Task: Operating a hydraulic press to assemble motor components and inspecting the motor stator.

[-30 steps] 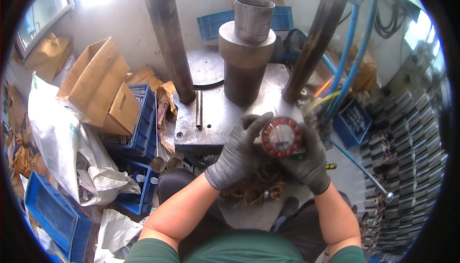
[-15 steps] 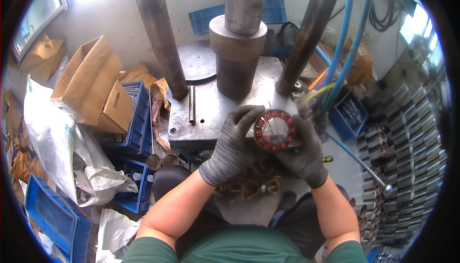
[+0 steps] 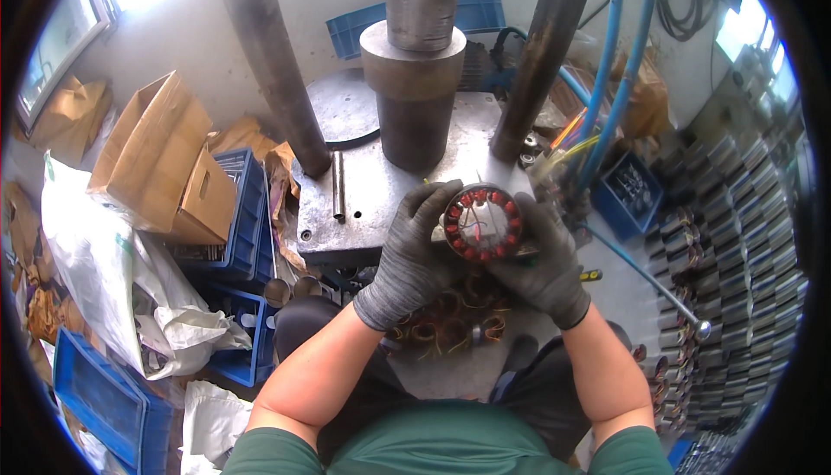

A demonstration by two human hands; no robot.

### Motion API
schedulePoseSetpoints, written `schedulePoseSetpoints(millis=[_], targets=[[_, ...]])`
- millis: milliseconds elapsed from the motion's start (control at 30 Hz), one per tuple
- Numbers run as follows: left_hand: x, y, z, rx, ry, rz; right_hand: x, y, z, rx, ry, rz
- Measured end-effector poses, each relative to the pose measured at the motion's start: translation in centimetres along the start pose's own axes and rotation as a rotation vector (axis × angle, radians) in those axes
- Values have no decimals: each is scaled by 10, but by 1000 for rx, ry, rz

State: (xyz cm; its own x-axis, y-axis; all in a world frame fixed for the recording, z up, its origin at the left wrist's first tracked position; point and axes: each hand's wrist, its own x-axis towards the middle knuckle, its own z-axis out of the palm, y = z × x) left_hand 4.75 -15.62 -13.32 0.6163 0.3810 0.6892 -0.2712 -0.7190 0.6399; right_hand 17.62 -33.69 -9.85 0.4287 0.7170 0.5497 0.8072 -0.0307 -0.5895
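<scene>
A motor stator [image 3: 512, 218], a dark ring lined with red windings and with thin wires showing in its opening, is held up between my two gloved hands. My left hand [image 3: 414, 245] wraps its left side, and my right hand [image 3: 547, 258] grips the right side; both wear grey gloves. The ring's open end faces me, just over the near edge of the metal press table [image 3: 325, 234]. Behind it on that table stands a stepped steel cylinder [image 3: 414, 120]. A slim metal rod [image 3: 338, 187] lies to the left of the cylinder.
Two thick steel columns [image 3: 275, 68] flank the cylinder. Stacked metal cores [image 3: 736, 258] fill the right side, near a ball-ended lever [image 3: 702, 329]. Blue crates [image 3: 104, 388], a cardboard box [image 3: 151, 155] and a white sack [image 3: 95, 250] crowd the left. Wired parts [image 3: 446, 332] lie below my hands.
The view has shifted slightly. Both hands still hold the stator, which has turned a little, so the wires inside its opening show more plainly.
</scene>
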Motion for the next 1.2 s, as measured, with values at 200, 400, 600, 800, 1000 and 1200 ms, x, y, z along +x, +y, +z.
schedulePoseSetpoints(millis=[200, 400, 600, 800, 1000, 1200], targets=[[0, 1, 0, 93, -18, 29, 1, 2, 0, -41, 18, -32], [-2, -2, 0, 236, -48, 91, 4, -3, -1, -79, 24, -58], [-4, -6, 8, -15, -31, 10, 5, -3, 1, -112, 51, -127], [-7, -3, 8, -210, 0, -23, 5, 1, 0, -67, -23, -81], [-4, -5, 9, -157, -42, 20, 5, 2, 2, -52, -7, -114], [-4, -2, 6, -7, -13, 83, 5, 1, 1, -2, -1, -118]])
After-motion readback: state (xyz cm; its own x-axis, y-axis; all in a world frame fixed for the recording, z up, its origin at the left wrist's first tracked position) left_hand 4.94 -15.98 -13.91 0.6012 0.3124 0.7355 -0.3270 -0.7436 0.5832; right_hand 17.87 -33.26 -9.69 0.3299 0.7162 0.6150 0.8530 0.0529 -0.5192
